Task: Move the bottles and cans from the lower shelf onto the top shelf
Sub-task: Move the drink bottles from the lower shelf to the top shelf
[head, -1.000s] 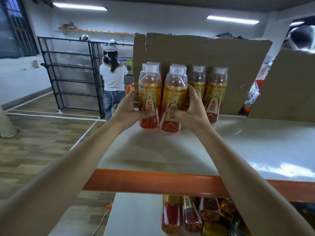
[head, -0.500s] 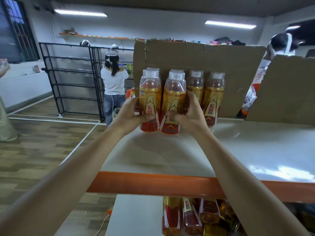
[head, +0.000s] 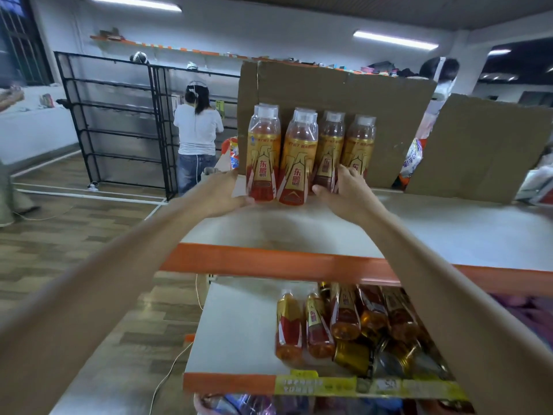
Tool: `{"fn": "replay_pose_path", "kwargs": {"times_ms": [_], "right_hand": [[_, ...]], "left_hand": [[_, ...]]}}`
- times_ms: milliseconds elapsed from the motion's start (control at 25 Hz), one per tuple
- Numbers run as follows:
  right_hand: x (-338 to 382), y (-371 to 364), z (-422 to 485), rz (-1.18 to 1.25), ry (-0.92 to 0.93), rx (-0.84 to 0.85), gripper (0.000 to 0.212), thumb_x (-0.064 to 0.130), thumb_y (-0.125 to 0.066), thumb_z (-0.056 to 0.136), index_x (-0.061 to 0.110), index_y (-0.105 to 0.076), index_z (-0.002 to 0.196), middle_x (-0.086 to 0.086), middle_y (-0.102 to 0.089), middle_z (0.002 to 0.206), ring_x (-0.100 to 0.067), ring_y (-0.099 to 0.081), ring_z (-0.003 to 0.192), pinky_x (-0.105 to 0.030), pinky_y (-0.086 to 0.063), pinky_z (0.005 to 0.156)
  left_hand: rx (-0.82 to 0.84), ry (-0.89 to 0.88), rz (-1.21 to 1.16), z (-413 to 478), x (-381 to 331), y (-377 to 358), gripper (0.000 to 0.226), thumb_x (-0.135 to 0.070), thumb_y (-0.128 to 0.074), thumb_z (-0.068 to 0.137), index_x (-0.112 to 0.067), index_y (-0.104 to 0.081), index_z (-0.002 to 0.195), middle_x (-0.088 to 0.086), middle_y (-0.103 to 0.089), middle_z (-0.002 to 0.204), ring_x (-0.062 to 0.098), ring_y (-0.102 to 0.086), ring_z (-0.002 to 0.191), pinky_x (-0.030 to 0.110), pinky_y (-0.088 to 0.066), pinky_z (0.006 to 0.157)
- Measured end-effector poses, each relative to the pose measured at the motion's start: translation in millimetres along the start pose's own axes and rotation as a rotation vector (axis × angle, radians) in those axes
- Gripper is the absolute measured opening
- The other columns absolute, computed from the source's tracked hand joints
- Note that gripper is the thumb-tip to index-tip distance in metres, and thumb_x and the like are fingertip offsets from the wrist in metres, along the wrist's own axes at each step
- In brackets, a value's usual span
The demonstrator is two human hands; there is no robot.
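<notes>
Several gold-and-red drink bottles stand upright on the white top shelf (head: 449, 229) against a cardboard sheet (head: 344, 94). The front left bottle (head: 264, 163) and the front right bottle (head: 296, 172) rest on the shelf. My left hand (head: 223, 191) lies open at the left bottle's base, its fingertips touching it. My right hand (head: 344, 190) is open to the right of the front right bottle, its thumb near the label. On the lower shelf (head: 236, 324) several bottles (head: 317, 322) lie on their sides beside gold cans (head: 353, 356).
An orange beam (head: 269, 262) edges the top shelf. A second cardboard sheet (head: 484, 145) and a snack bag (head: 413, 157) stand at the right. A person in a white shirt (head: 197, 130) faces a black rack (head: 113, 121) across the wooden floor.
The two front bottles have been set down on the top shelf. Both hands have loosened from around them and slid down to their bases. The view has tilted down toward the lower shelf.
</notes>
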State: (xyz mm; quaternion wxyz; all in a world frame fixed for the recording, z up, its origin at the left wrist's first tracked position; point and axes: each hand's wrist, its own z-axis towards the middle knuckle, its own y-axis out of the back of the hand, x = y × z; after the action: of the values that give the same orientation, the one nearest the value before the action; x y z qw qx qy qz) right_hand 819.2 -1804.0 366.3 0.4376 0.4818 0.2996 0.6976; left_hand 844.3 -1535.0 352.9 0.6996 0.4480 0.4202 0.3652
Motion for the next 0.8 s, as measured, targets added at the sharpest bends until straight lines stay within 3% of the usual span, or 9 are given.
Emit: {"fn": "replay_pose_path", "kwargs": {"times_ms": [80, 160, 320, 440, 520, 640, 720, 800], "right_hand": [[6.7, 14.7, -14.3, -0.111, 0.026, 0.067, 0.041, 0.042, -0.041, 0.101, 0.004, -0.053, 0.113, -0.012, -0.054, 0.118, -0.031, -0.049, 0.118, -0.042, -0.042, 0.095], [13.3, 26.6, -27.8, -0.17, 0.06, 0.09, 0.038, 0.037, -0.033, 0.105, 0.006, -0.05, 0.092, -0.011, -0.056, 0.101, -0.031, -0.055, 0.1, -0.037, -0.042, 0.078], [16.0, 44.0, -52.2, -0.25, 0.079, 0.151, 0.05, 0.036, -0.029, 0.106, 0.001, -0.059, 0.088, -0.014, -0.064, 0.091, -0.029, -0.061, 0.084, -0.039, -0.051, 0.074], [9.5, 60.0, -74.7, -0.319, 0.121, 0.17, 0.041, 0.027, -0.034, 0.104, 0.001, -0.058, 0.085, -0.014, -0.063, 0.087, -0.028, -0.06, 0.075, -0.033, -0.046, 0.061], [1.5, 69.5, -88.4, -0.343, 0.122, 0.192, 0.022, 0.009, -0.041, 0.097, 0.002, -0.053, 0.08, -0.014, -0.06, 0.084, -0.025, -0.054, 0.065, -0.029, -0.038, 0.05], [-8.9, 78.5, -108.1, -0.35, 0.13, 0.181, 0.019, -0.006, -0.043, 0.087, 0.007, -0.045, 0.074, -0.013, -0.056, 0.081, -0.023, -0.048, 0.061, -0.028, -0.033, 0.047], [-14.9, 83.2, -123.4, -0.329, 0.166, 0.168, 0.012, -0.005, -0.047, 0.087, 0.005, -0.049, 0.079, -0.013, -0.058, 0.083, -0.026, -0.053, 0.066, -0.028, -0.035, 0.049], [-18.3, 85.2, -137.9, -0.319, 0.192, 0.176, 0.006, -0.001, -0.052, 0.088, 0.0, -0.057, 0.09, -0.015, -0.062, 0.089, -0.03, -0.058, 0.075, -0.028, -0.039, 0.054]], "left_hand": [[0.044, 0.03, 0.097, -14.3, -9.7, 12.3, 0.06, -0.051, -0.047, 0.097, -0.008, -0.043, 0.139, 0.018, -0.052, 0.135, 0.036, -0.045, 0.129, 0.048, -0.038, 0.107], [0.074, 0.018, 0.121, -27.8, -26.3, 24.0, 0.052, -0.05, -0.039, 0.1, -0.007, -0.054, 0.125, 0.014, -0.057, 0.122, 0.025, -0.049, 0.12, 0.049, -0.041, 0.103], [0.086, -0.047, 0.174, -41.2, -64.7, 32.1, 0.043, -0.046, -0.036, 0.102, -0.009, -0.059, 0.104, 0.009, -0.059, 0.106, 0.023, -0.056, 0.102, 0.041, -0.046, 0.087], [0.068, -0.042, 0.198, -58.7, -99.0, 28.8, 0.034, -0.04, -0.035, 0.104, -0.017, -0.046, 0.08, 0.0, -0.05, 0.082, 0.022, -0.049, 0.085, 0.036, -0.038, 0.075], [0.071, -0.039, 0.203, -69.7, -109.6, 21.7, 0.033, -0.046, -0.03, 0.102, -0.028, -0.042, 0.077, -0.005, -0.043, 0.077, 0.023, -0.048, 0.084, 0.038, -0.041, 0.082], [0.072, -0.004, 0.266, -92.5, -120.7, 15.0, 0.047, -0.067, -0.016, 0.087, -0.03, -0.041, 0.073, -0.002, -0.052, 0.083, 0.023, -0.055, 0.084, 0.042, -0.049, 0.085], [0.061, 0.002, 0.26, -111.2, -135.7, 8.8, 0.037, -0.053, -0.025, 0.099, -0.028, -0.045, 0.083, -0.002, -0.053, 0.091, 0.018, -0.052, 0.089, 0.032, -0.041, 0.084], [0.078, 0.017, 0.222, -129.1, -153.2, 6.6, 0.033, -0.037, -0.032, 0.105, -0.012, -0.052, 0.096, 0.002, -0.054, 0.098, 0.018, -0.05, 0.096, 0.031, -0.036, 0.082]]}}
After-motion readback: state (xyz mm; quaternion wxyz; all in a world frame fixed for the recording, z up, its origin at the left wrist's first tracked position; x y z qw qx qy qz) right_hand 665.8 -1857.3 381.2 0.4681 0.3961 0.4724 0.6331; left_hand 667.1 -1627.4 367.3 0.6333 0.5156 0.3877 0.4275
